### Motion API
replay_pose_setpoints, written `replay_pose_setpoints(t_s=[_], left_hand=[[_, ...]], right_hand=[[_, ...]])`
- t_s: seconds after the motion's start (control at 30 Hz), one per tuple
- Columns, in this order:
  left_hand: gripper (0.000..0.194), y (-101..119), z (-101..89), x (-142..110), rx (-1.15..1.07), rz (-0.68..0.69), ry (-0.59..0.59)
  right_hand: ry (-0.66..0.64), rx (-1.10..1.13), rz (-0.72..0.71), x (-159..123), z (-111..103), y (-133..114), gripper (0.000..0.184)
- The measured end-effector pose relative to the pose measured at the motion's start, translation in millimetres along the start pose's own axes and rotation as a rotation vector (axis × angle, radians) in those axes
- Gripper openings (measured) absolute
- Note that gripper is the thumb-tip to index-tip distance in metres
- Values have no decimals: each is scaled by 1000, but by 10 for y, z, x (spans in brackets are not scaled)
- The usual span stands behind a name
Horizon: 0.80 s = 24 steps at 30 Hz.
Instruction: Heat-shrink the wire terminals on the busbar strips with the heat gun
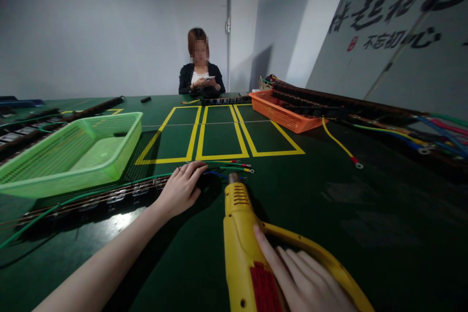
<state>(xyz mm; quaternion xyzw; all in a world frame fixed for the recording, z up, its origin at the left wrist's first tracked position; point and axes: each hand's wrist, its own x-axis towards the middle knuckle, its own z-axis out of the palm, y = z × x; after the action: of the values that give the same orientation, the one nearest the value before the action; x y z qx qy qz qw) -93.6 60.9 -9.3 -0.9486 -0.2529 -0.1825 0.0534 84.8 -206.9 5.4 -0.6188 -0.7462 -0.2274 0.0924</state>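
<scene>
My right hand (303, 273) is closed around a yellow heat gun (239, 239), its index finger stretched along the body. The gun's metal nozzle points away from me, at several thin wires (228, 169) in green and blue with ring terminals at their ends. Over these wires lies my left hand (185, 185), closed on them; its fingertips are partly hidden. The wires run left along a dark strip harness (120, 197) with copper-coloured lines, lying on the green table. The nozzle is very close to the wire ends; I cannot tell whether they touch.
A light green plastic basket (106, 148) stands at the left. An orange basket (281, 111) holds dark harness strips (329, 97) at the right, with a yellow wire (338, 139) hanging out. Yellow tape rectangles (221, 157) mark the table. Across it sits a person (200, 75) holding a phone.
</scene>
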Motion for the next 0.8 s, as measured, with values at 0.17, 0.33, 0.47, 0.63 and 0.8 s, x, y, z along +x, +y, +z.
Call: replay_pose_setpoints(t_s=[0.17, 0.33, 0.47, 0.63, 0.8], left_hand=[[59, 23, -9, 5, 38, -14, -5], [63, 54, -29, 27, 73, -47, -33], [64, 54, -32, 36, 96, -61, -37], [64, 27, -33, 26, 100, -53, -45], [58, -9, -24, 5, 100, -37, -49]], right_hand=[[31, 15, -4, 164, 75, -192, 75], [76, -12, 3, 249, 224, -382, 70], [46, -6, -1, 248, 277, -441, 63], [54, -9, -2, 236, 283, -434, 59], [31, 2, -15, 228, 275, -402, 59]])
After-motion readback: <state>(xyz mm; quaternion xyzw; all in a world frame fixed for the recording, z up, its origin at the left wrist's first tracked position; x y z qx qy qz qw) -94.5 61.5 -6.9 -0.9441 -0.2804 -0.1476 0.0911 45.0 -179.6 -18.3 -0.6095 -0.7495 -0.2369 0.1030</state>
